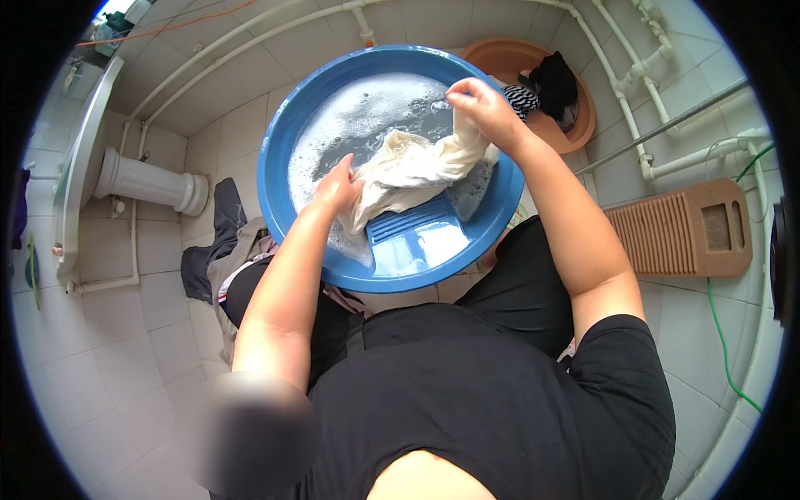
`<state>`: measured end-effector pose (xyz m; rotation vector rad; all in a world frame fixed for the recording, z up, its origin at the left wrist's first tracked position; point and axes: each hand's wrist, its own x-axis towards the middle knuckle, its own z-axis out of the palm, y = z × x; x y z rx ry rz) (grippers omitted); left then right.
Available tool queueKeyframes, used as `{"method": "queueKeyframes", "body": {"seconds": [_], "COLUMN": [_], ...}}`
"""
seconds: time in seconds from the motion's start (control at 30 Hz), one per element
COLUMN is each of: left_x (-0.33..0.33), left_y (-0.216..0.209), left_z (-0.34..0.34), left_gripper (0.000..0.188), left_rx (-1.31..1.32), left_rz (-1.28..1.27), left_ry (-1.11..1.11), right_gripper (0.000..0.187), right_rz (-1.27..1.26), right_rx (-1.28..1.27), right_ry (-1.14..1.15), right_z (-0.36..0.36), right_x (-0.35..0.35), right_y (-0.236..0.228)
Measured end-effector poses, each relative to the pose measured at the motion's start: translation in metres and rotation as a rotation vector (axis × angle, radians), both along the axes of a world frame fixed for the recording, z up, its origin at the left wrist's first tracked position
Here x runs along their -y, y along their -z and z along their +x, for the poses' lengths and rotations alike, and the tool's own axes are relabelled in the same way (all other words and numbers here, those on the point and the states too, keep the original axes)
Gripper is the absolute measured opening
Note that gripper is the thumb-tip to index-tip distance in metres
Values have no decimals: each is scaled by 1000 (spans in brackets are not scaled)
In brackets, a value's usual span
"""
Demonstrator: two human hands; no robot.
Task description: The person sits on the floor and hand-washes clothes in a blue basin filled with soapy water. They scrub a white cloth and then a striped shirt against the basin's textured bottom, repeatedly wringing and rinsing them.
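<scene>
I read the cream garment point(408, 173) slanting from right hand point(486, 110), gripping its upper end, to left hand point(336, 188), grip indeterminate.

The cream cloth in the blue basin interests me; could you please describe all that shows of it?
The cream cloth looks like soft, wet fabric, bunched and creased. It lies in the blue basin, beside foam, meeting the ridged panel. The left hand touches its left side; the right hand holds its right end raised.
</scene>
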<state>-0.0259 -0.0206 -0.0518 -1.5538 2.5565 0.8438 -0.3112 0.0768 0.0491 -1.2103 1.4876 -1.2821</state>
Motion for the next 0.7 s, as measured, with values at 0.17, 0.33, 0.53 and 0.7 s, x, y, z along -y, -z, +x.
{"method": "queueKeyframes", "body": {"seconds": [0.17, 0.33, 0.53, 0.7], "left_x": [7, 7, 21, 1], "left_y": [-27, -73, -14, 9], "left_z": [13, 20, 14, -12], "left_gripper": [29, 41, 48, 43], "left_rx": [214, 546, -162, -166], "left_rz": [87, 128, -304, -2], "left_ry": [56, 145, 5, -446], "right_gripper": [53, 42, 50, 48], "right_rz": [547, 428, 419, 538], "right_rx": [-861, -1056, -984, -871], "right_ry": [-566, -521, -427, -379], "right_z": [3, 9, 13, 10], "right_x": [-8, -9, 12, 14], "right_y": [-1, 9, 72, 71]}}
